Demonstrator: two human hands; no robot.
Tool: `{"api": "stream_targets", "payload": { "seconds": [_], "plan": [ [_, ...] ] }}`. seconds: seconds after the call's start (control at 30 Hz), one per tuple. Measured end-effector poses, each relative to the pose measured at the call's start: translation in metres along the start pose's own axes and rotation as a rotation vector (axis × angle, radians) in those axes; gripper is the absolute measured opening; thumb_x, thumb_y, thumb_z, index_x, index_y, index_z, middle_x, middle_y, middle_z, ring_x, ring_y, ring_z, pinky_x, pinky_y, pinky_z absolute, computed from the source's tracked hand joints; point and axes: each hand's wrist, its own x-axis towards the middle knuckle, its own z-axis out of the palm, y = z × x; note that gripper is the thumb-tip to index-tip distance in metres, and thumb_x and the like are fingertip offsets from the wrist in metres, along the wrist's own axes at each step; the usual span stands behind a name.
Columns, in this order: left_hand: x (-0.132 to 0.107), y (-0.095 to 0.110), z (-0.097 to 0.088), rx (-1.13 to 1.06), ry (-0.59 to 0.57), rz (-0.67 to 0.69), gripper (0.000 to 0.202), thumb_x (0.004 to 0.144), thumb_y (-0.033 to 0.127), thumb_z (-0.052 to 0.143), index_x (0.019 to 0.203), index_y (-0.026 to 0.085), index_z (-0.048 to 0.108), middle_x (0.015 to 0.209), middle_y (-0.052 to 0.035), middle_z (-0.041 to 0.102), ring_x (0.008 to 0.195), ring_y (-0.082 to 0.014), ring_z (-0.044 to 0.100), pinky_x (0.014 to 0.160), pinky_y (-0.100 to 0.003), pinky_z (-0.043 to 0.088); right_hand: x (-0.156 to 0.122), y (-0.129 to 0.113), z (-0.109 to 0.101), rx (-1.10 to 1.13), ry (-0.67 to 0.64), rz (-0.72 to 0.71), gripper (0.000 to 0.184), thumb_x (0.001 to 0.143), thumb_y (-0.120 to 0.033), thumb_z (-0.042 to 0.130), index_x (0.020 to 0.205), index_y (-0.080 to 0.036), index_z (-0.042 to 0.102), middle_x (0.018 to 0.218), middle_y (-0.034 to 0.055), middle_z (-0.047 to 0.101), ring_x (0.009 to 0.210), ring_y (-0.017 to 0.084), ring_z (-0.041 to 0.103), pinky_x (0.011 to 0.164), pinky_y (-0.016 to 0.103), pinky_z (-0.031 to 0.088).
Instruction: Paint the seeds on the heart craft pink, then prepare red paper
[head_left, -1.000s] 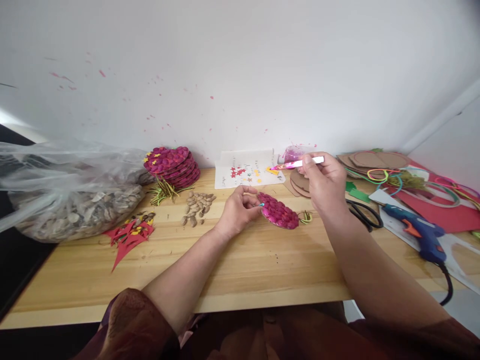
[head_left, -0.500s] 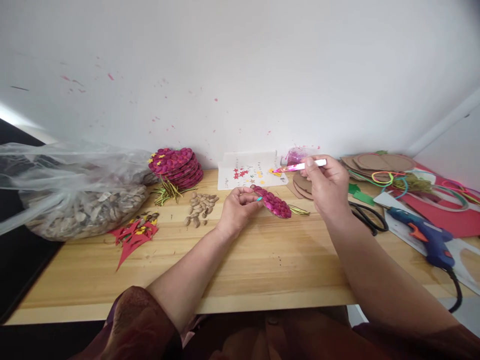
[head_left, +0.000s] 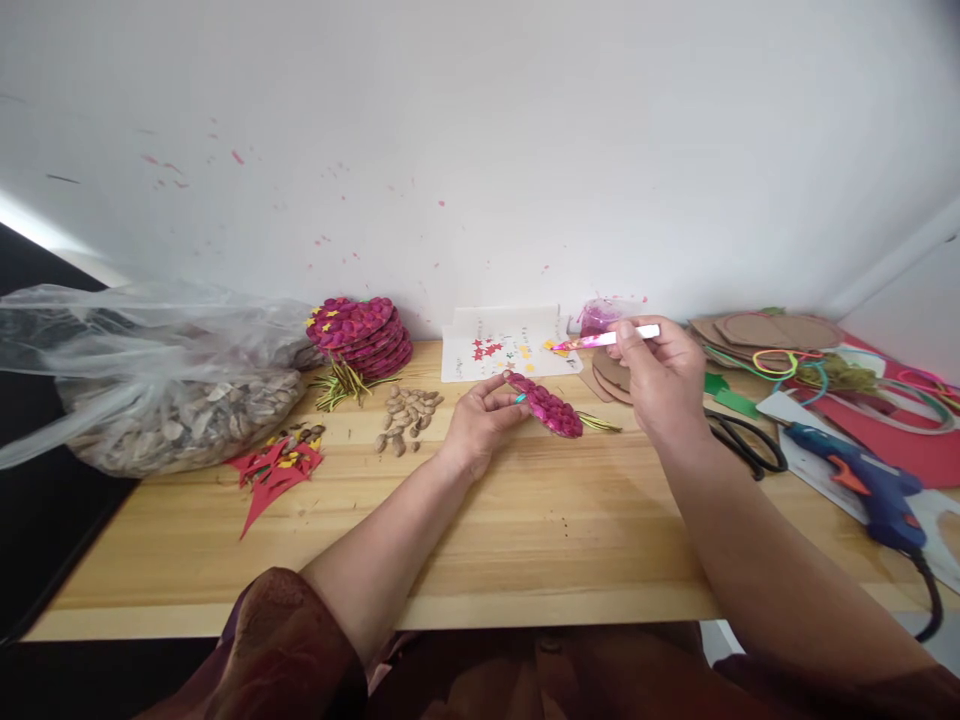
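My left hand (head_left: pixel 484 425) pinches a magenta craft piece (head_left: pixel 553 408) by its left edge, tilted above the table. Bumpy painted shells cover its face, a small turquoise bit shows by my fingers, and green-yellow strands (head_left: pixel 600 423) stick out at its right end. My right hand (head_left: pixel 664 375) grips a white paintbrush (head_left: pixel 626 337) smeared with pink, pointing left. The brush tip is over or at a yellow paper piece (head_left: pixel 556 348) on the white sheet (head_left: pixel 461 365); contact cannot be told. Red, yellow and green paper stars (head_left: pixel 487 349) lie on that sheet.
At left are a plastic bag of shells (head_left: pixel 202 420), red paper scraps (head_left: pixel 277 475), loose shells (head_left: pixel 409 415) and a stack of magenta pieces (head_left: pixel 364 340). Rightward lie a purple-stained cup (head_left: pixel 598 315), cardboard shapes (head_left: pixel 776 330), black-handled scissors (head_left: pixel 750 445) and a blue glue gun (head_left: pixel 855 470).
The view has shifted slightly, moving the whole scene a little to the right. Both hands keep their hold, and the brush tip stays near the yellow paper.
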Motion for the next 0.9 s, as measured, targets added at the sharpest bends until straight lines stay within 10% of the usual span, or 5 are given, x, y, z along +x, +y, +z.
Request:
{"api": "stream_targets", "payload": {
  "seconds": [0.3,0.9],
  "plan": [
    [-0.004,0.001,0.000,0.150,0.020,0.000,0.045,0.055,0.029,0.097,0.095,0.016,0.082,0.097,-0.0080,0.083,0.083,-0.0201,0.075,0.081,-0.031,0.058,-0.001,-0.001,0.001,0.025,0.016,0.017,0.031,0.084,-0.054,0.078,0.084,-0.024,0.070,0.068,-0.0016,0.062,0.055,0.010,0.053,0.046,0.022,0.042],
    [-0.006,0.007,0.000,0.381,-0.087,0.067,0.031,0.069,0.044,0.089,0.084,0.018,0.083,0.078,-0.0034,0.079,0.065,-0.0154,0.065,0.066,-0.027,0.053,0.005,-0.004,-0.006,0.018,0.010,0.001,0.028,0.085,-0.050,0.077,0.087,-0.023,0.072,0.070,-0.0023,0.064,0.064,0.013,0.058,0.063,0.027,0.047]
  ]
}}
